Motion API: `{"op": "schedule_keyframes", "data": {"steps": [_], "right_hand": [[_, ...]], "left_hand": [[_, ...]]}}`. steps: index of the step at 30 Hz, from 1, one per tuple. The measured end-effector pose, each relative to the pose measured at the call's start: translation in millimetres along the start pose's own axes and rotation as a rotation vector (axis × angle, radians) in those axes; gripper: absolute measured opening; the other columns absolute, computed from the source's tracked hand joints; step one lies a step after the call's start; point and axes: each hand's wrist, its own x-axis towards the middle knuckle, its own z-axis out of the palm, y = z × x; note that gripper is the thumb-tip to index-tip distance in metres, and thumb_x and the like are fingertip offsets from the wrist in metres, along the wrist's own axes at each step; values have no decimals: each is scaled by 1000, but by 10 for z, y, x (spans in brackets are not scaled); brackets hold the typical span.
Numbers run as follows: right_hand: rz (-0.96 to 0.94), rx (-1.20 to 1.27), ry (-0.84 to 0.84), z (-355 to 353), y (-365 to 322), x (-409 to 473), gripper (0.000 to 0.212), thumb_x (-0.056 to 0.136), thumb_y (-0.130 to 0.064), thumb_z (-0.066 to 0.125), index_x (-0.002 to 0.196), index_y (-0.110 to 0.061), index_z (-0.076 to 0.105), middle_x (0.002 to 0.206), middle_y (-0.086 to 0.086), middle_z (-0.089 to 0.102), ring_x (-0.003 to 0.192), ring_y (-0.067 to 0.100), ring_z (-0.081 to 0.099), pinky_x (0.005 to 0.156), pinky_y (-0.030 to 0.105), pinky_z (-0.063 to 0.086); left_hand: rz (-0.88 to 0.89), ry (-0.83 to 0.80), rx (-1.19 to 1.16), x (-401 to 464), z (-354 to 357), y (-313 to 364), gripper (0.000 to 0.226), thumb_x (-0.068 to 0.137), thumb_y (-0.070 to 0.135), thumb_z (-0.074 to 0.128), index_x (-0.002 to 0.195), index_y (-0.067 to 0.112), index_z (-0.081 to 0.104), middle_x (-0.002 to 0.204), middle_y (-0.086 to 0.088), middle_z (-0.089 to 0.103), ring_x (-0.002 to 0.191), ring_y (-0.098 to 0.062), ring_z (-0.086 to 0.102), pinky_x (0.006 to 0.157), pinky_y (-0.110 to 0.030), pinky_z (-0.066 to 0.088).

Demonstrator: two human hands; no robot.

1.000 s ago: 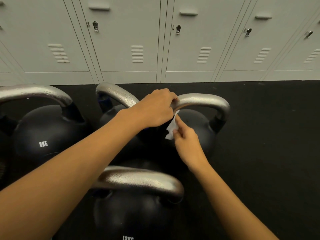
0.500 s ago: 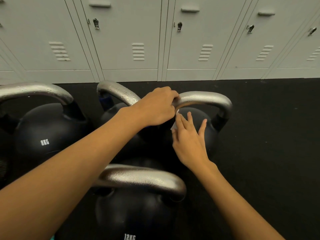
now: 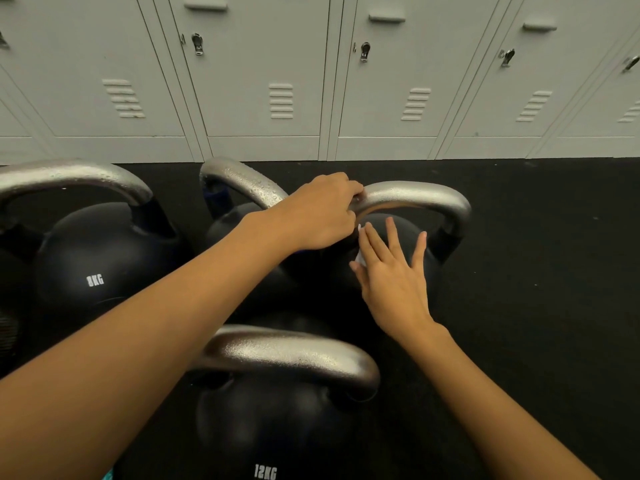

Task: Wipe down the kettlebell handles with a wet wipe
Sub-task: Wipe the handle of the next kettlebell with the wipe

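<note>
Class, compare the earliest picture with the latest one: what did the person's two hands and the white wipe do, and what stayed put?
The right hand, which pinched the white wet wipe below the silver steel handle, has spread its fingers; only slivers of wipe show beside them now. The left hand stays curled over that handle. The black kettlebells and grey lockers have not moved.

Left hand point(image 3: 322, 213) curled — right hand point(image 3: 393, 271) splayed

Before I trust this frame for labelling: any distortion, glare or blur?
Head view: wide-angle bending bows the lockers outward; bright sheen on the steel handle under the left hand; right hand and weight print stay fairly sharp; black floor shows little detail.
</note>
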Motion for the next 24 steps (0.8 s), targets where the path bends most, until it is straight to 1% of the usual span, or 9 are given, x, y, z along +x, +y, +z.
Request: {"op": "schedule_keyframes", "data": {"steps": [4,8,10,13,14,16,18,20,24], "right_hand": [[25,53,13,6,-10,117,50,103,-31,42,147,-6,40,155,9,38,150,30,15,112,56,-11],[-43,18,32,-32,-16,-59,42,97,-18,56,137,-4,53,142,11,55,142,33,34,114,57,6],[-134,42,-32,-119,23,-153,38,96,-17,59,134,-11,58,142,10,54,143,32,33,115,53,7],[-99,378,-202,-377,155,-146,34,103,-29,47,135,-26,58,145,-1,49,142,22,36,120,37,21],[-63,506,-227,-516,191,-120,32,102,-33,47,131,-31,61,134,-6,54,132,16,46,111,26,33],[-15,670,-185,-823,251,-43,28,100,-35,51,124,-37,64,104,-12,56,103,0,53,88,8,37],[10,789,-138,-1096,316,41,26,98,-32,54,122,-37,64,94,-16,61,93,-7,56,83,7,39],[44,887,-62,-1261,380,132,23,97,-30,59,117,-33,69,101,-16,69,96,-7,61,84,14,46],[161,1042,32,-1415,439,293,19,89,-28,70,108,-22,66,86,-3,72,73,3,66,57,13,47]], "left_hand": [[0,-3,-4,1,4,-13,47,95,12,46,141,16,43,130,-6,48,117,-22,47,91,-26,34],[1,-40,-38,-18,-33,-44,45,94,11,46,138,15,47,122,-7,51,110,-23,49,91,-30,38],[6,-57,-50,-23,-58,-53,43,94,11,47,137,15,49,121,-8,53,109,-23,50,91,-31,39],[19,-26,-68,-35,-98,-52,42,93,11,47,134,18,53,123,-7,56,109,-21,50,86,-24,35],[21,-6,-91,-42,-114,-51,42,94,12,47,134,19,54,126,-6,56,110,-20,50,85,-21,33],[9,32,-158,-52,-159,-57,43,95,12,46,136,19,52,133,-2,55,119,-15,50,86,-13,30],[-16,57,-274,-47,-200,-62,40,95,14,48,134,22,55,133,3,56,116,-9,52,89,-13,32],[-22,57,-413,-40,-223,-51,35,94,16,53,128,25,59,126,6,59,109,-4,55,91,-15,36],[32,12,-698,-32,-214,41,34,88,14,65,122,22,62,115,3,67,105,-2,62,99,-22,45]]}}
